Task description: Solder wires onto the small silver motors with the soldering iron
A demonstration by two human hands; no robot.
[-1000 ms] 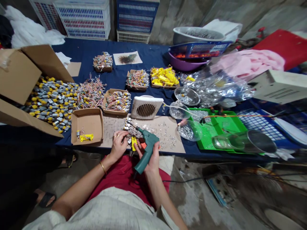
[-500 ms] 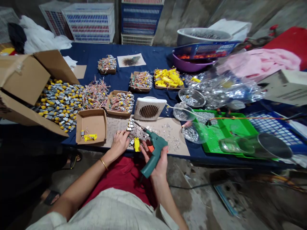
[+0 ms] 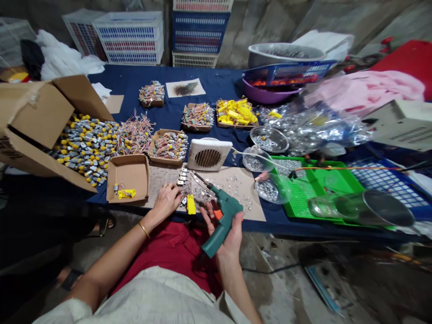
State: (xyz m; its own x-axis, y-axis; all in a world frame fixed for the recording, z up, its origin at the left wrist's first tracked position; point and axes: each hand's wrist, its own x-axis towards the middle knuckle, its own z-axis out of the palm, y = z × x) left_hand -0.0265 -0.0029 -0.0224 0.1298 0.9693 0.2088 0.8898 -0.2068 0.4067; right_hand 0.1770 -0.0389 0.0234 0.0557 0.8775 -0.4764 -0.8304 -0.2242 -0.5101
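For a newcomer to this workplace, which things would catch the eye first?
Probably the green soldering gun in the right hand, at the front edge of the table. Next come the heap of small motors spilling from the cardboard box on the left, and the bright yellow plastic parts in a shallow box near the table's middle.

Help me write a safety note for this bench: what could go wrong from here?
The green soldering gun in the right hand points its bare tip toward the silver blocks just past the left hand; if hot, a slip could burn that hand. The yellow piece lies near the table's front edge, so a nudge might knock it off. Loose metal bits scattered on the cardboard sheet could be swept away by a careless move.
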